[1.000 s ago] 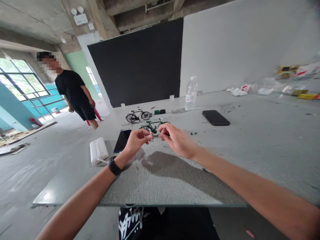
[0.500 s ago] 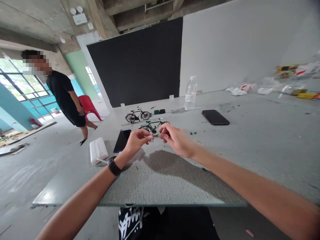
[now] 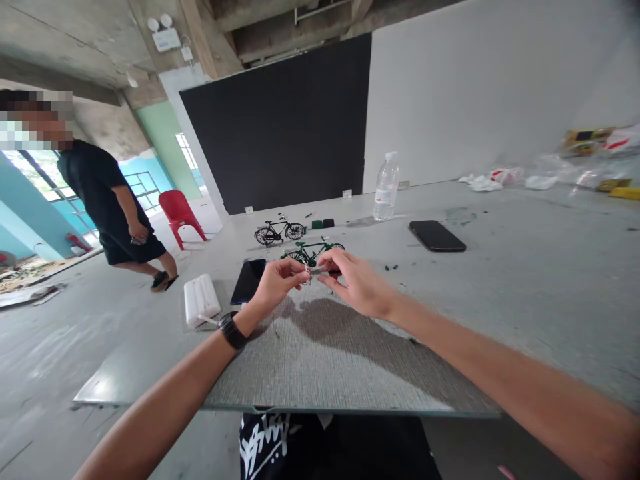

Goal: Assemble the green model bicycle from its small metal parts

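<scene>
My left hand [image 3: 276, 283] pinches a tiny silvery part [image 3: 306, 275] above a grey textured board [image 3: 325, 360]. My right hand [image 3: 356, 285] faces it, fingers closed on a small thin tool [image 3: 324, 272] whose tip meets the part. Just beyond the hands a green model bicycle [image 3: 313, 251] stands on the board's far edge. A black model bicycle [image 3: 279, 231] stands farther back. I wear a black watch [image 3: 233, 331] on my left wrist.
A dark phone [image 3: 249, 281] and a white case [image 3: 201, 299] lie left of my hands. Another phone [image 3: 437, 235] and a water bottle [image 3: 386, 187] are at the right rear. A person in black [image 3: 107, 203] walks at the left by a red chair [image 3: 180, 212].
The person at the left has walked farther left, uncovering the red chair. My hands stay together; the thin tool now shows between my right fingers and the part.
</scene>
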Tool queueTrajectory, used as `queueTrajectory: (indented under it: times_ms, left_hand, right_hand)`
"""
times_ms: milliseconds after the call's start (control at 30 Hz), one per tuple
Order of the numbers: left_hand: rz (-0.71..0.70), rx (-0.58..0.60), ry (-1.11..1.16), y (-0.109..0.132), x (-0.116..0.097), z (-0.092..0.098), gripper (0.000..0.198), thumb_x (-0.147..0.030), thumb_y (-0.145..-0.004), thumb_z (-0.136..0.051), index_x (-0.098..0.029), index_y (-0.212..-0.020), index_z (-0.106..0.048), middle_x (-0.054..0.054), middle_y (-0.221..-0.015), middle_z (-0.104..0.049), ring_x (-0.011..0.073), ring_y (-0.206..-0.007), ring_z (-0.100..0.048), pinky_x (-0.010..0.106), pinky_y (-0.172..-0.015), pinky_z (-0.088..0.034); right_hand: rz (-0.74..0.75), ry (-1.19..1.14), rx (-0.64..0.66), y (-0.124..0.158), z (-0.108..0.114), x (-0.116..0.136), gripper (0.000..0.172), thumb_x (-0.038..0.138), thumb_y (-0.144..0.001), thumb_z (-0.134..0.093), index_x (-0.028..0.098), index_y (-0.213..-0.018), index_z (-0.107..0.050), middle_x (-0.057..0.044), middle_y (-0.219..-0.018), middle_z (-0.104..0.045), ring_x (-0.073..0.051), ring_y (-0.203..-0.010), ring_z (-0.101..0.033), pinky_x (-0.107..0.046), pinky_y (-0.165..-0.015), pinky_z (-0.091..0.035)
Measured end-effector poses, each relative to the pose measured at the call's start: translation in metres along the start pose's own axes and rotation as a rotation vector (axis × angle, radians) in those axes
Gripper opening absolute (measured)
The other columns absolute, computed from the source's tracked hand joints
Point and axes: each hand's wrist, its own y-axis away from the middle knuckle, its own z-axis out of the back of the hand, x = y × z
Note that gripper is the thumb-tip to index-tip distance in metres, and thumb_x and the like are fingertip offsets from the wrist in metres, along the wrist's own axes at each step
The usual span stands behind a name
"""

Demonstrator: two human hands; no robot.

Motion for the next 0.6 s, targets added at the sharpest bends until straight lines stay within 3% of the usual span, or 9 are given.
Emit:
queueTrajectory:
  times_ms: [100, 367, 467, 600]
  left_hand:
    - [-0.003, -0.008, -0.001, 0.0, 0.0, 0.001, 0.024, -0.034, -0.075, -0.081, -0.015, -0.077, -0.068, 0.002, -0.074, -0.066, 0.0107, -0.063, -0.058, 0.024, -0.057, -0.049]
    - [-0.021, -0.009, -0.006, 0.001, -0.004, 0.0, 0.021, -0.031, -0.074, -0.082, -0.015, -0.074, -0.068, 0.002, -0.074, -0.066, 0.0108, -0.063, -0.059, 0.023, -0.057, -0.049]
    - [-0.03, -0.024, -0.036, 0.001, -0.004, 0.0, 0.021, -0.03, -0.073, -0.082, -0.015, -0.071, -0.068, 0.002, -0.073, -0.066, 0.0106, -0.062, -0.058, 0.024, -0.057, -0.049]
    - [-0.077, -0.072, -0.086, 0.003, -0.003, 0.0, 0.018, -0.028, -0.073, -0.083, -0.017, -0.072, -0.07, 0.003, -0.078, -0.071, 0.0147, -0.073, -0.065, 0.027, -0.069, -0.053]
  right_hand:
    - [0.025, 0.025, -0.021, 0.001, 0.0, -0.002, 0.012, 0.026, -0.099, -0.049, 0.02, -0.108, -0.052, -0.012, -0.11, -0.063, -0.021, -0.092, -0.063, -0.035, -0.079, -0.049]
    - [0.018, 0.009, -0.03, 0.005, 0.001, 0.001, 0.02, 0.024, -0.101, -0.044, 0.018, -0.108, -0.062, -0.009, -0.1, -0.067, -0.015, -0.074, -0.062, -0.031, -0.067, -0.046]
    - [0.002, 0.016, -0.041, 0.003, 0.001, 0.006, 0.023, 0.024, -0.1, -0.045, 0.018, -0.101, -0.067, -0.007, -0.089, -0.067, -0.015, -0.068, -0.059, -0.031, -0.065, -0.045]
    - [-0.17, -0.138, 0.007, 0.001, 0.0, 0.006, 0.022, 0.031, -0.099, -0.051, 0.018, -0.093, -0.067, -0.001, -0.065, -0.061, -0.013, -0.054, -0.055, -0.029, -0.055, -0.042]
